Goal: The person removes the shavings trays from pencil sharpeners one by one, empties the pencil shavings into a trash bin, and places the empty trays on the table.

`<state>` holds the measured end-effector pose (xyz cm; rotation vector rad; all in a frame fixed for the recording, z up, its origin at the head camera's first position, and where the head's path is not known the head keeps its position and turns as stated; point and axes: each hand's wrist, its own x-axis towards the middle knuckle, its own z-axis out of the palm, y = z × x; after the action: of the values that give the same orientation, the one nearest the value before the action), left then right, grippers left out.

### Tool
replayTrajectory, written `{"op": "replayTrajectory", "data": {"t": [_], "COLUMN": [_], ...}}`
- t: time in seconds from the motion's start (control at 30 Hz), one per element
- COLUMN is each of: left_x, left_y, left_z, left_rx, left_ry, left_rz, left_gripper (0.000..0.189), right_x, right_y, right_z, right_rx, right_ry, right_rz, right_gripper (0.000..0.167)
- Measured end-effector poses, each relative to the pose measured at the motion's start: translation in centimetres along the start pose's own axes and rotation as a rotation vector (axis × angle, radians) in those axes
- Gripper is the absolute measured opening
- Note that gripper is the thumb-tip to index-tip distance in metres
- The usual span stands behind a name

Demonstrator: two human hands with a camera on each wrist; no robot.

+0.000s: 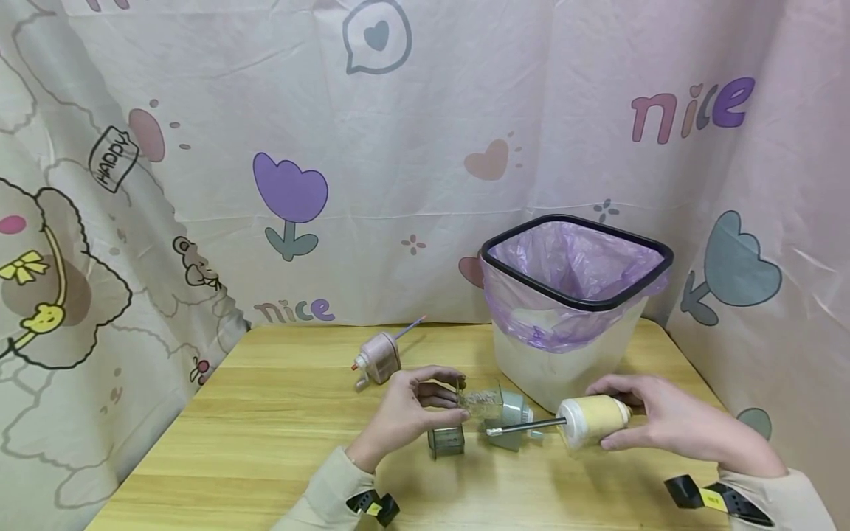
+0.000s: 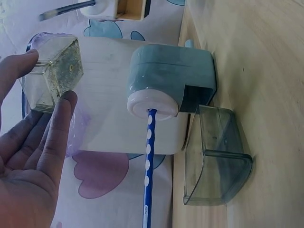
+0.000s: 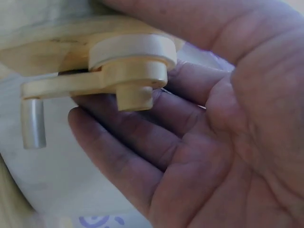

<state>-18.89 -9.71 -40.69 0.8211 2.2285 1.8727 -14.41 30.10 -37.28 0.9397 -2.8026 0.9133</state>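
My left hand (image 1: 425, 405) pinches a clear shavings drawer (image 2: 64, 71) between thumb and fingers, with pencil shavings visible inside. In my right hand (image 1: 654, 417) is a yellow crank pencil sharpener (image 1: 600, 418), tipped on its side, with a dark pencil (image 1: 531, 425) stuck in its white front. The right wrist view shows the sharpener's crank handle (image 3: 61, 85) near my fingers. A blue-green sharpener (image 2: 171, 71) stands on the table beyond my left hand, holding a blue pencil with white dots (image 2: 149, 161). Its drawer-like tinted clear box (image 1: 446, 440) sits beside it.
A white trash bin (image 1: 564, 369) with a black rim and purple bag stands at the back right, behind my hands. Further left, a pinkish sharpener (image 1: 381, 358) holds a blue pencil (image 1: 409, 328). A patterned curtain (image 1: 412, 184) hangs behind the wooden table (image 1: 252, 428).
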Motion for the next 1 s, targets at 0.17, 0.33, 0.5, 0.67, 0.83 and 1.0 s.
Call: {"op": "replayTrajectory", "data": {"t": [0.17, 0.33, 0.5, 0.67, 0.83, 1.0], "left_x": [0.0, 0.1, 0.2, 0.2, 0.3, 0.3], "left_y": [0.0, 0.1, 0.2, 0.4, 0.5, 0.3], "left_z": [-0.3, -0.4, -0.5, -0.9, -1.1, -1.1], "left_rx": [-0.011, -0.011, -0.01, -0.012, -0.012, -0.003], "left_ry": [0.007, 0.015, 0.015, 0.033, 0.033, 0.038], "left_rz": [0.005, 0.011, 0.026, 0.034, 0.018, 0.016], "left_gripper": [0.049, 0.05, 0.05, 0.051, 0.052, 0.054], "right_x": [0.0, 0.1, 0.3, 0.5, 0.6, 0.5], "right_y": [1.0, 2.2, 3.2, 3.7, 4.3, 4.8], "right_z": [0.2, 0.4, 0.9, 1.2, 1.6, 1.9], "right_rx": [0.052, 0.136, 0.203, 0.189, 0.217, 0.276], "right_ry": [-0.043, -0.112, -0.141, -0.133, -0.145, -0.171], "right_rz": [0.001, 0.003, -0.011, -0.004, -0.016, -0.023], "right_gripper": [0.047, 0.048, 0.049, 0.05, 0.049, 0.049]}}
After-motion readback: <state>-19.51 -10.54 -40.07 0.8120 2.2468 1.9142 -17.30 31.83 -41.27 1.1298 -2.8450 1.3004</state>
